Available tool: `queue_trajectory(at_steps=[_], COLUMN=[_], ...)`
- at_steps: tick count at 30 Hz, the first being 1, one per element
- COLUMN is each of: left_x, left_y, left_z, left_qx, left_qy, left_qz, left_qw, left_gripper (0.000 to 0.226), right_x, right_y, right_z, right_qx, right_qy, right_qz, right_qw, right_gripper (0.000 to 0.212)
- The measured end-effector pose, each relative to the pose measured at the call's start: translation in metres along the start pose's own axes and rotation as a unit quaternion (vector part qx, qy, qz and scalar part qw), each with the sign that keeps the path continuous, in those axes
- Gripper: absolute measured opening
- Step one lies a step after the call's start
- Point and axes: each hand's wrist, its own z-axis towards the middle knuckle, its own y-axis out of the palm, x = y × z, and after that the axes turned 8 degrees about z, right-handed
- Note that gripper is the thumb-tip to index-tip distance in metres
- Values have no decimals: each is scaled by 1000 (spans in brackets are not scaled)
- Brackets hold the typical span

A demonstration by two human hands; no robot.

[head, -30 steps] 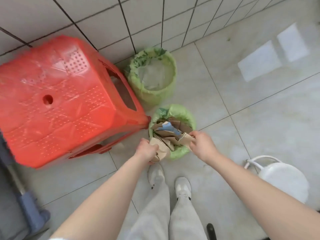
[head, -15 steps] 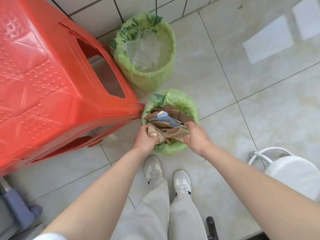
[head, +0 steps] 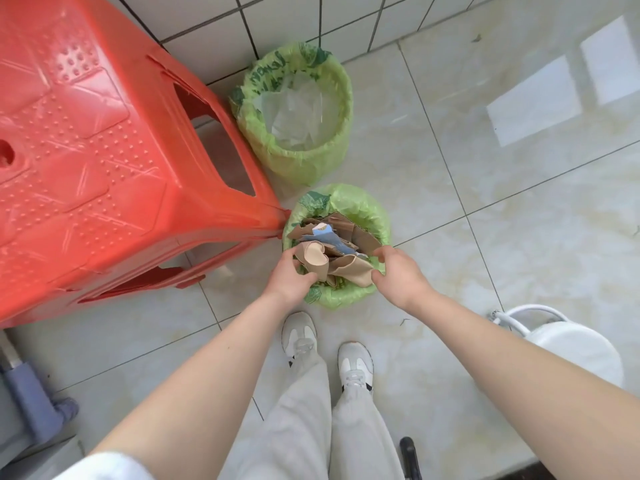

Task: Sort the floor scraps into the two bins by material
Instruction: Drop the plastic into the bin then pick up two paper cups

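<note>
Two green-bagged bins are set on the tiled floor point(head: 519, 254) beside the red plastic stool point(head: 114, 161). The near bin point(head: 367, 216) sits touching the stool's front corner and is packed with brown cardboard scraps point(head: 363, 239), one blue-printed piece point(head: 325, 235) among them. The far bin point(head: 329, 147) stands just behind the near bin, against the white wall tiles, with clear plastic film point(head: 298, 112) inside.

A curled tan cardboard strip point(head: 313, 259) is held over the near bin's front rim. Its left end is gripped by the left hand point(head: 291, 275), fingers curled around it. Its right end point(head: 353, 271) is touched by the right hand point(head: 398, 275), thumb and fingers bent toward it; whether it is actually pinched cannot be told.

White sneakers point(head: 355, 363) and light grey trousers are seen just in front of the near bin. A white lidded container point(head: 571, 348) stands to the right of the near bin, well apart. A blue-grey handle point(head: 31, 400) is seen in front of the stool, at the left edge.
</note>
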Motion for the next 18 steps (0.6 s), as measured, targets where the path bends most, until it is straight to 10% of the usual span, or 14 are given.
queue_trajectory(at_steps=[18], left_x=[10], left_y=[-71], left_z=[-256], left_qx=[133], left_qy=[112], left_qz=[-182], left_qw=[968], left_gripper=[18], right_x=[-131], right_y=[-57], right_z=[-225], right_qx=[15], right_qy=[-186], right_qz=[68], right_qw=[980], right_gripper=[27])
